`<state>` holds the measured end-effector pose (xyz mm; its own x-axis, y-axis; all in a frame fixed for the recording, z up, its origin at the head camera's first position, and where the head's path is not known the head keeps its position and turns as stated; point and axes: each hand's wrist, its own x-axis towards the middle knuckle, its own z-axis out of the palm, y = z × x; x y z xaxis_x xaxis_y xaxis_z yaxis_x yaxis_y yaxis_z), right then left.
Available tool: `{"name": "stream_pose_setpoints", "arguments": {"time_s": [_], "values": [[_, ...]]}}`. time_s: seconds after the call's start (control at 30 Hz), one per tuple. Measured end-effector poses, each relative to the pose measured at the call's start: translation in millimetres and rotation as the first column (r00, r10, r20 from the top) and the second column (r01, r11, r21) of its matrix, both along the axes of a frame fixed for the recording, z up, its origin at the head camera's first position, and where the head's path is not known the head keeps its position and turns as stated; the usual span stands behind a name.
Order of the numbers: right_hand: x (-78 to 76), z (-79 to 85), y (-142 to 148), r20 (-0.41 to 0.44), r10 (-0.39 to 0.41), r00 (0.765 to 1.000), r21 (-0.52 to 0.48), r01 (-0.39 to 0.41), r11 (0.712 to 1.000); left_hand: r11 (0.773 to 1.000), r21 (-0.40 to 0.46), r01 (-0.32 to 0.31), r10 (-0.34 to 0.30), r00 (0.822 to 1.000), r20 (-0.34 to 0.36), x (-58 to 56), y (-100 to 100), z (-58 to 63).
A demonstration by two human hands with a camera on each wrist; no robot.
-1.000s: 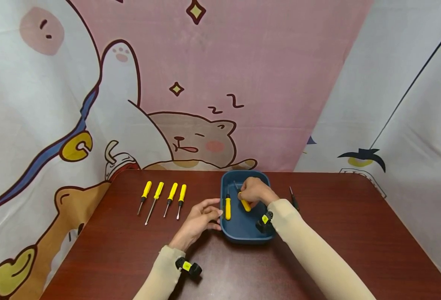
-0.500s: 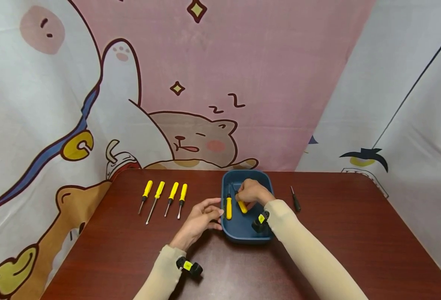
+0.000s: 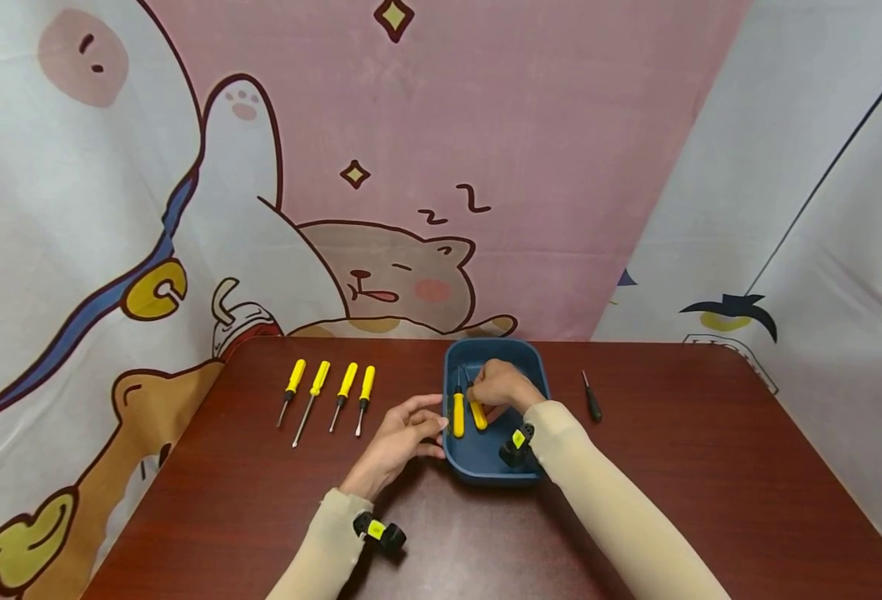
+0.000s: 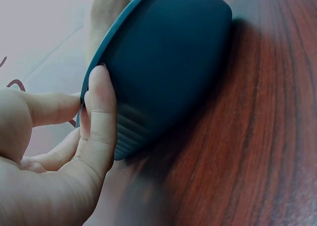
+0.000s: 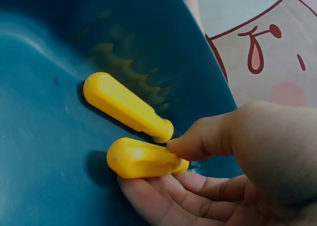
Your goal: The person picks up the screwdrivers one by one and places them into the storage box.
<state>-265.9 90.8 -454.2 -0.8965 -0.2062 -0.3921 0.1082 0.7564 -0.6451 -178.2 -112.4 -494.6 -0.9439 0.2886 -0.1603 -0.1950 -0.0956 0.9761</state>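
A deep blue tray [image 3: 497, 462] stands near the back of the table. My left hand [image 3: 403, 435] pinches its left rim, with one finger [image 4: 101, 94] lying against the outer wall in the left wrist view. Inside the tray, my right hand [image 3: 503, 385] holds a screwdriver [image 5: 141, 158] by its yellow handle between thumb and fingers. Beside it, along the left wall, lies another yellow-handled screwdriver [image 3: 458, 415], its shaft pointing to the back. The two handles are nearly parallel with a narrow gap. My right fingers cover part of the held screwdriver's shaft.
Several yellow-handled screwdrivers lie in a row on the table left of the tray, the nearest screwdriver [image 3: 365, 396] being close to my left hand. One dark-handled screwdriver [image 3: 592, 402] lies to the tray's right. A patterned cloth [image 3: 561, 167] hangs behind the table [image 3: 681, 450].
My right hand has shifted left inside the tray, bringing its screwdriver closer to and more in line with the one by the left wall. The left hand stays at the rim.
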Motion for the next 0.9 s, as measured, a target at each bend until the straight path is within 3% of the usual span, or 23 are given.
{"name": "stream_pose_setpoints", "arguments": {"time_s": [0.5,0.9], "values": [[-0.3,-2.5,-6.8,-0.006,-0.058,0.998,0.026,0.059,0.998,1.0,0.005,-0.003,0.003,1.0,0.0,1.7,2.1,1.9],[-0.6,-2.7,-7.9,0.027,-0.053,0.998,-0.015,0.053,0.998,1.0,0.007,-0.009,0.009,1.0,0.002,1.0,1.2,1.8]]}}
